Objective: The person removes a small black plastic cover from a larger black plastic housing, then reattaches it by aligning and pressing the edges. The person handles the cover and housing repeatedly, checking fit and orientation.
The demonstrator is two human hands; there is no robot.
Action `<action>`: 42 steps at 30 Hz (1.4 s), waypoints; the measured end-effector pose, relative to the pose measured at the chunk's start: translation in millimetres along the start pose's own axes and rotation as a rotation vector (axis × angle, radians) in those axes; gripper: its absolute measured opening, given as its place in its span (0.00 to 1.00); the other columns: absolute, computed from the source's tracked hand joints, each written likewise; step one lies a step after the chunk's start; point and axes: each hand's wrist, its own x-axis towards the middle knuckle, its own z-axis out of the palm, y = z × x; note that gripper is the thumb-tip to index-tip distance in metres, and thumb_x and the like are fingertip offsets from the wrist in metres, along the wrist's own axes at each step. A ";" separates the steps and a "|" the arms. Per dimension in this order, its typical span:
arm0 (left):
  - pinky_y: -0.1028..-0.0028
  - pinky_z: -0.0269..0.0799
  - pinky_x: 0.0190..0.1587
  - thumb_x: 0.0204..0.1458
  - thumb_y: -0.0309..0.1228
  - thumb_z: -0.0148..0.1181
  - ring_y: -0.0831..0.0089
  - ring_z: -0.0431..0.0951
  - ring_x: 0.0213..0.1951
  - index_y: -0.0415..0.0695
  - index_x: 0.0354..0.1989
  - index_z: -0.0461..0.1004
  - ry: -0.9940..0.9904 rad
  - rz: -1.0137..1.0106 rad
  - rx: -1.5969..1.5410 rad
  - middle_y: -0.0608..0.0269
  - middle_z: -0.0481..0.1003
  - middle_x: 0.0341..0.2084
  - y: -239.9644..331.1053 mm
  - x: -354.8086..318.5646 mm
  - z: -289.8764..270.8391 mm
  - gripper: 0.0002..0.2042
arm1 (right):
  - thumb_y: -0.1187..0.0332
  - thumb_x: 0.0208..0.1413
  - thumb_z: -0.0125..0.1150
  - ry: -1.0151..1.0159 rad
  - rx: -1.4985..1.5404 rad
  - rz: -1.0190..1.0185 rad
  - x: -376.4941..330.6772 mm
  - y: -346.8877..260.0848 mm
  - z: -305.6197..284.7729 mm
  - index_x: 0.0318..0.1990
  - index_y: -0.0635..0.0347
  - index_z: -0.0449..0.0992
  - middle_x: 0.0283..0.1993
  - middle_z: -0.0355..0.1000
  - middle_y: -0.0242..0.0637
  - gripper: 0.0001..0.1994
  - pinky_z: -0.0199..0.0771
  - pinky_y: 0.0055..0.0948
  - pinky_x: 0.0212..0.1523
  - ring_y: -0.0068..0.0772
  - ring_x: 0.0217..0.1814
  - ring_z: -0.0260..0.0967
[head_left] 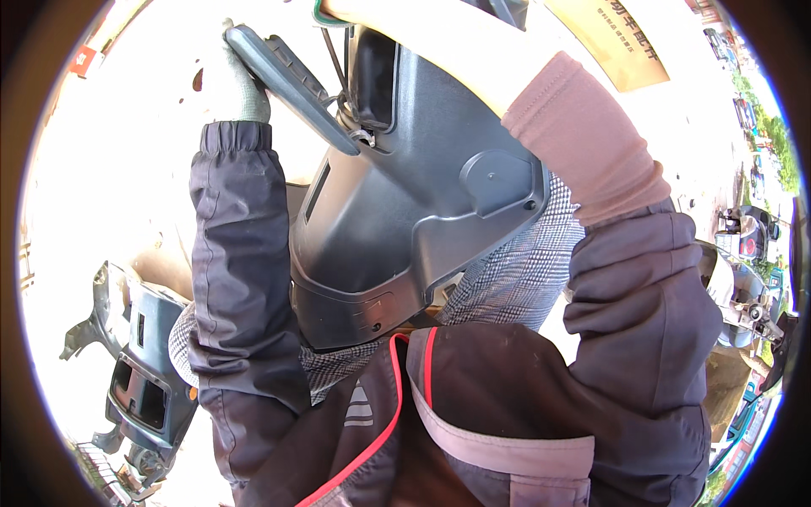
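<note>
A large black moulded plastic shell (363,211), like a scooter body panel, rests across my lap on the checked trousers. My left hand (241,89), in a grey glove, is wrapped round the outer edge of a dark hinged plastic lid (296,84), which stands raised at a slant over the shell. Close to the lid's lower end, a small metal hinge part and thin dark cables (342,101) show beside a rectangular opening. My right forearm reaches over the shell's far end; only the green glove cuff of my right hand (325,12) shows at the top edge, and its fingers are out of sight.
A similar dark plastic shell (156,393) with openings lies on the bright ground at the lower left. A cardboard piece (612,42) is at the upper right. Parked vehicles (748,232) line the far right side. Strong glare hides much of the ground.
</note>
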 end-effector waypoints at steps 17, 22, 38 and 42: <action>0.67 0.74 0.43 0.54 0.58 0.47 0.69 0.74 0.38 0.48 0.42 0.67 0.056 -0.007 0.073 0.61 0.72 0.32 10.7 -12.1 -0.1 0.24 | 0.60 0.50 0.53 -0.328 0.184 -0.573 1.5 18.7 44.2 0.32 0.60 0.80 0.34 0.75 0.52 0.13 0.73 0.41 0.40 0.51 0.39 0.74; 0.71 0.75 0.32 0.57 0.48 0.53 0.71 0.75 0.26 0.44 0.37 0.69 0.019 0.018 -0.036 0.58 0.74 0.24 7.0 -13.9 -3.0 0.17 | 0.60 0.50 0.53 -0.387 0.210 -0.629 -2.0 25.7 51.2 0.33 0.58 0.80 0.35 0.75 0.51 0.14 0.73 0.41 0.41 0.51 0.39 0.74; 0.70 0.70 0.40 0.50 0.65 0.49 0.71 0.72 0.35 0.46 0.35 0.72 0.164 -0.053 -0.042 0.61 0.72 0.26 -9.3 -21.4 -11.9 0.30 | 0.61 0.50 0.53 -0.472 0.115 -0.769 -7.3 30.2 95.3 0.40 0.57 0.79 0.40 0.75 0.50 0.14 0.73 0.39 0.44 0.51 0.42 0.73; 0.72 0.69 0.43 0.51 0.66 0.45 0.72 0.72 0.35 0.47 0.38 0.71 0.159 -0.061 -0.017 0.62 0.72 0.29 -12.1 -24.3 -8.3 0.30 | 0.59 0.49 0.55 -0.439 0.180 -0.781 -6.5 37.5 103.0 0.40 0.56 0.79 0.41 0.75 0.50 0.15 0.73 0.39 0.44 0.52 0.41 0.73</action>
